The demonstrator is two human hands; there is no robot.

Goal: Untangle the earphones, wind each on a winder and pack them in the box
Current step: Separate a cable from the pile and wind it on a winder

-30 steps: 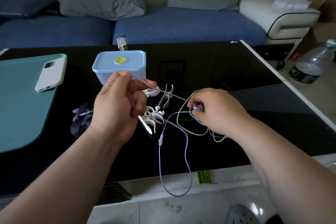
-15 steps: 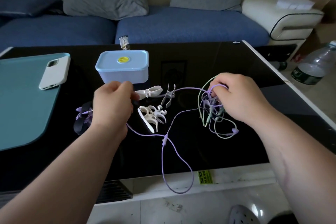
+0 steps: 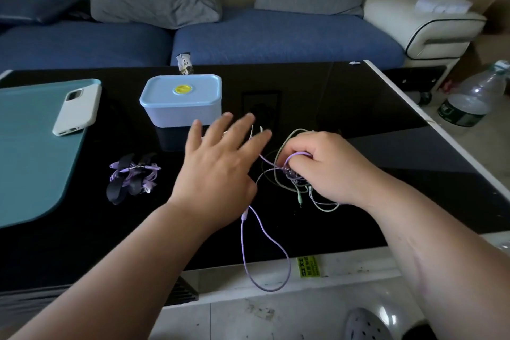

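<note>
Grip state: right grip (image 3: pixel 325 171) is curled tight, thumb and fingertips pinching a purple loop at the top of the tangle (image 3: pixel 292 175). It holds that knot just above the tabletop (image 3: pixel 358 107). Left grip (image 3: pixel 218 171) is wide open with fingers spread flat, holds nothing and hovers just left of the tangle.

Tangle is purple and green strands mixed. Green cord (image 3: pixel 282 146) arcs up and round the right fingers, and its jack (image 3: pixel 300 200) points toward the near edge.

Key relation: purple cord (image 3: pixel 242 246) leaves the pinch heading left and toward the person. It passes under the left palm, reaches the inline piece (image 3: pixel 244 215), then hangs as a long loop over the near edge. So the free purple run lies on the left side of the pinch, long axis roughly far-right to near-left. Left grip is the nearer one and sits nearly on top of it.

Judgement: untangling step, early in the task. Left should close on the purple strand just beside the knot and draw it left, away from the right pinch. Risk is that the green loops tighten.

White slivers (image 3: pixel 253 131) beyond the left fingertips are probably winders, mostly hidden. Wound set (image 3: pixel 133 176), purple on a dark winder, lies well left. Box (image 3: pixel 180 102) is further back with its lid on, near the left fingertips.
</note>
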